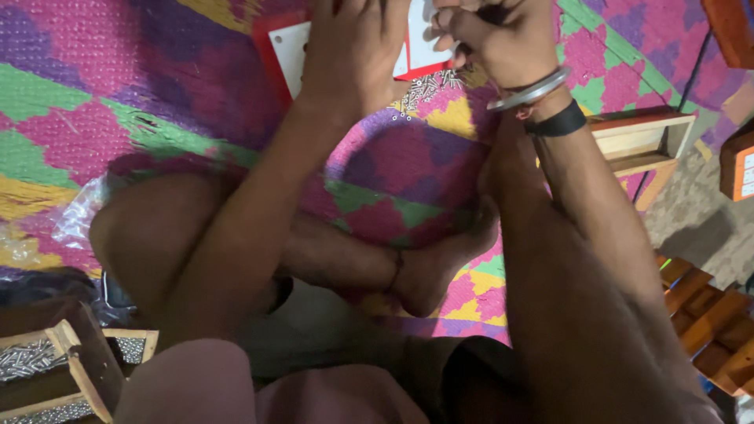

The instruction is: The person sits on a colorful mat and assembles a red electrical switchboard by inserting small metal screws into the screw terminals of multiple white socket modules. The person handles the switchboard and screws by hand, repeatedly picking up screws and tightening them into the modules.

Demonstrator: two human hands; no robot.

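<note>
I sit cross-legged on a bright patterned mat [118, 86]. My left hand [353, 47] lies flat on a white panel with a red border [287, 47] at the top of the view. My right hand [503, 39], wearing a metal bangle and a dark band at the wrist, is closed around a small dark object at the panel's right edge; what it is I cannot tell. A scatter of small silver screws [428, 85] lies on the mat just below the panel.
A wooden box with compartments of silver screws [35, 365] stands at the bottom left. Wooden frames [644, 141] and stacked wooden blocks [707, 322] lie to the right. A clear plastic bag [75, 220] sits beside my left knee.
</note>
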